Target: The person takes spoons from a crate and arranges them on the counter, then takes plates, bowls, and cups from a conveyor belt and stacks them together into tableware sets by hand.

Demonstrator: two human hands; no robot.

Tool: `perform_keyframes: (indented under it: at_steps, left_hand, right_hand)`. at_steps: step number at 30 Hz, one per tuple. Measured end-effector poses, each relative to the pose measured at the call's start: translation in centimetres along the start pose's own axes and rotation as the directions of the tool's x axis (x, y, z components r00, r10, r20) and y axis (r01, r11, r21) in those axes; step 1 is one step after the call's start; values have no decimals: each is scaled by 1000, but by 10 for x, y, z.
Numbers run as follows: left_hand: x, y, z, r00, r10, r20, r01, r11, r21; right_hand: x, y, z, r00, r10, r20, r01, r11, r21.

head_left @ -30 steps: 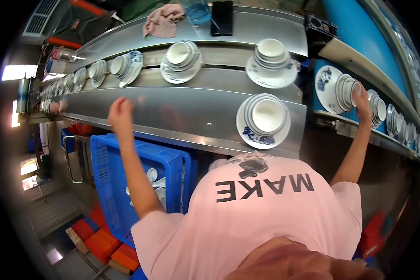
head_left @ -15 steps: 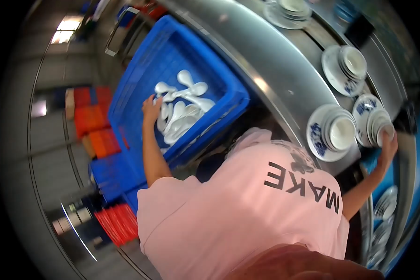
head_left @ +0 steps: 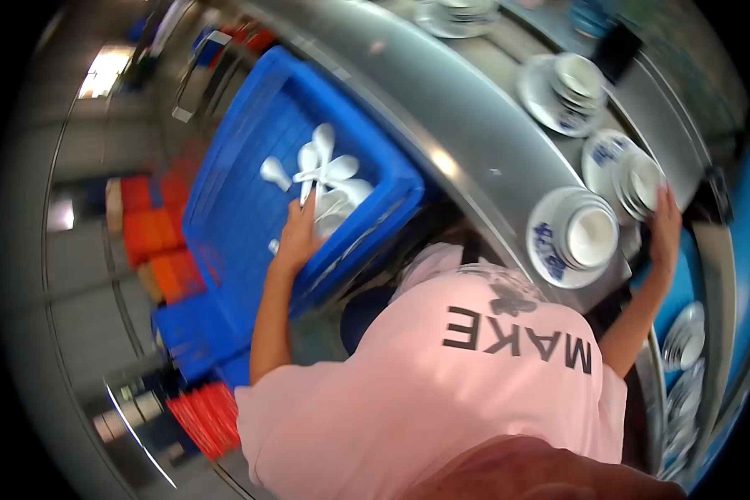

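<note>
Inside the blue crate (head_left: 246, 137): white spoons (head_left: 342, 168), presumably light, slick and chippable, best taken by handles, reached by left hand (head_left: 298, 240); right of crate, on desk (head_left: 483, 142): dish stack (head_left: 635, 179), touched by right hand (head_left: 665, 229); neither grip's closure can be told.

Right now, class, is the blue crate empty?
Not empty: white spoons lie piled inside the crate, by the left hand, with some of its floor bare.
</note>
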State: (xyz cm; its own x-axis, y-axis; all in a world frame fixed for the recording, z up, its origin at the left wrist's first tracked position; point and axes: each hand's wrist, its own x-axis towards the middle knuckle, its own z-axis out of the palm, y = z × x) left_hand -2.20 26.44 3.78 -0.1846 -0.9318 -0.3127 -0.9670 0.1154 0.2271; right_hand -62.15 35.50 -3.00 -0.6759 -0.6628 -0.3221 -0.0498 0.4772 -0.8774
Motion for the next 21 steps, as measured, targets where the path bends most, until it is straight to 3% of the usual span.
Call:
perform_keyframes:
  at_steps: [1, 3, 5, 7, 10, 11, 12, 13, 14, 15, 17, 18, 20, 21]
  left_hand:
    - [8, -2, 9, 995, 74, -64, -70, 995, 69]
    - [42, -13, 24, 970, 196, -143, -169, 969, 178]
    - [62, -4, 29, 927, 305, -217, -245, 933, 265]
    - [75, 2, 26, 875, 376, -304, -289, 911, 295]
    - [85, -5, 22, 821, 372, -433, -319, 928, 191]
    - [90, -21, 22, 792, 384, -475, -303, 922, 242]
    - [91, -32, 22, 858, 189, -477, -195, 980, 36]
    - [86, -24, 14, 878, 47, -476, -44, 999, 18]
    - [92, -23, 11, 747, 209, -631, -326, 943, -73]
    - [91, -22, 6, 757, 51, -651, -237, 951, -201]
    - [95, -6, -21, 838, -278, -469, 65, 905, -421]
    - [100, -4, -28, 832, -212, -512, -27, 907, -420]
    - [112, -3, -43, 787, -107, -608, -186, 897, -400]
    - [122, 1, -52, 818, -116, -564, -240, 822, -517]
  right_hand:
    - [-2, 3, 4, 993, -118, 18, 118, 993, 15]
    - [-12, -19, 23, 994, -96, 47, 90, 989, 114]
    - [-7, -14, 0, 950, -282, 131, 283, 959, 12]
    - [-2, 5, -35, 877, -464, -123, 437, 878, -196]
    - [-31, 6, -104, 750, -543, -378, 288, 782, -552]
    - [-43, 12, -129, 685, -596, -419, 233, 724, -649]
    - [-57, 22, -151, 716, -549, -431, 162, 731, -663]
    - [-66, 28, -172, 749, -500, -435, 99, 733, -674]
    - [-74, 32, -183, 800, -453, -393, 94, 742, -664]
    - [-88, 34, -190, 886, -288, -363, 35, 823, -567]
    - [-92, 52, -197, 934, -170, -315, -17, 858, -513]
    - [-90, 58, -200, 960, -53, -276, -68, 910, -409]
    - [-98, 56, -198, 965, -77, -250, -49, 885, -463]
    - [-97, 57, -194, 970, -95, -222, -26, 873, -487]
